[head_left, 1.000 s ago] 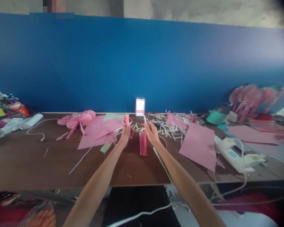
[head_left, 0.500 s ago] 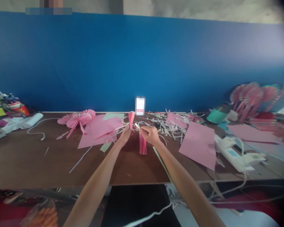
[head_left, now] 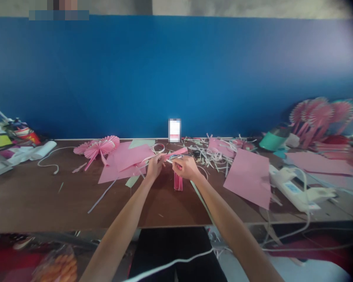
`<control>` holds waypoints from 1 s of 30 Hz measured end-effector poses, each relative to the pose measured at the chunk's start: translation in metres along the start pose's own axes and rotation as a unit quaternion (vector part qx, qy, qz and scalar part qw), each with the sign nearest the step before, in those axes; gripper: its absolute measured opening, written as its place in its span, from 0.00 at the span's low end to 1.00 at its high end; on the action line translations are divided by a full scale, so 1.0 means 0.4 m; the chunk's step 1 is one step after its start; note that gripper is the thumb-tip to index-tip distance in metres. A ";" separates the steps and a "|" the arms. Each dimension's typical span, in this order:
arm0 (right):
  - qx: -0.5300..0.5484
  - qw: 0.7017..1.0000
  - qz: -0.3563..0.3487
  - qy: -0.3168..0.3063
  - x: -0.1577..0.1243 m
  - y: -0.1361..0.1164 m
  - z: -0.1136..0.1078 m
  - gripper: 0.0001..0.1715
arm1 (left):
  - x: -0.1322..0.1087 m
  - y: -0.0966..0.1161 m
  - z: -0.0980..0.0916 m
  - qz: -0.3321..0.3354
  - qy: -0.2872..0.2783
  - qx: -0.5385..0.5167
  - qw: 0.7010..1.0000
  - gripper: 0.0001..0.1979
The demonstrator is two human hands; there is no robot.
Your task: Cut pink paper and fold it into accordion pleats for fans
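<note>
My left hand [head_left: 155, 166] pinches one end of a folded pink paper [head_left: 181, 150], whose other end points right and away from me, level with the knuckles of my right hand [head_left: 187, 167]. The right hand's fingers are closed, with a thin whitish piece at their tips that is too small to name. Both hands are close together above the table, fingertips nearly meeting. Under my right hand a second pleated pink paper [head_left: 178, 183] lies on the tabletop, its upper part hidden by the hand.
Left lie pink sheets [head_left: 126, 160] and pleated paper fans [head_left: 98, 149]. Right are tangled paper strips [head_left: 217, 158], a pink sheet [head_left: 248, 178], a white power strip [head_left: 294, 192] with cables, a green container [head_left: 272, 141] and more fans [head_left: 320, 113]. A bright upright screen [head_left: 174, 130] stands at the back.
The folded pink paper has swung from upright in my left hand to lying sideways towards the right. My right hand has shifted slightly, still beside the left.
</note>
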State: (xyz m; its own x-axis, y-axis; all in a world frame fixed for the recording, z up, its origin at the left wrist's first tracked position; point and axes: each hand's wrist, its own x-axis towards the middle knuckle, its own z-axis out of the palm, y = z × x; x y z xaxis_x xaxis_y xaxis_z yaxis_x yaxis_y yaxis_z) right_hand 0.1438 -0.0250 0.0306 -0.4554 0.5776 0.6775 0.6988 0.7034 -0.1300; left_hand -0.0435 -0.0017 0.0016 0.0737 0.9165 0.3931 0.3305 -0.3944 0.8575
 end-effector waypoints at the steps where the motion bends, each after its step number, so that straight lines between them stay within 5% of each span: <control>1: -0.007 1.000 0.003 0.002 -0.001 0.001 0.003 0.10 | 0.001 0.001 0.002 0.004 0.009 0.001 1.000 0.18; 15: 0.012 0.999 0.030 0.025 0.000 -0.012 0.015 0.15 | -0.008 0.035 -0.006 0.052 0.091 0.064 0.992 0.13; 22: 0.035 0.997 0.044 0.062 0.000 -0.006 0.023 0.11 | -0.007 0.035 0.003 0.122 0.028 0.087 0.988 0.12; 26: 0.020 0.989 0.106 0.105 -0.003 -0.004 0.022 0.12 | -0.009 0.027 0.009 0.070 0.035 0.038 0.996 0.12; 30: 0.082 0.948 0.236 0.200 -0.001 0.000 0.017 0.13 | -0.004 0.008 0.016 -0.011 0.075 -0.065 0.995 0.09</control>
State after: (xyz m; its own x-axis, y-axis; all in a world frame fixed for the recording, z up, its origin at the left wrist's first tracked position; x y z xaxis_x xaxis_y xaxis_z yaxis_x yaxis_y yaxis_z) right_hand 0.1404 -0.0226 0.0255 0.1540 0.6638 0.7319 0.6619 0.4807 -0.5752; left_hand -0.0366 -0.0039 0.0017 -0.0759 0.9085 0.4110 0.2047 -0.3892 0.8981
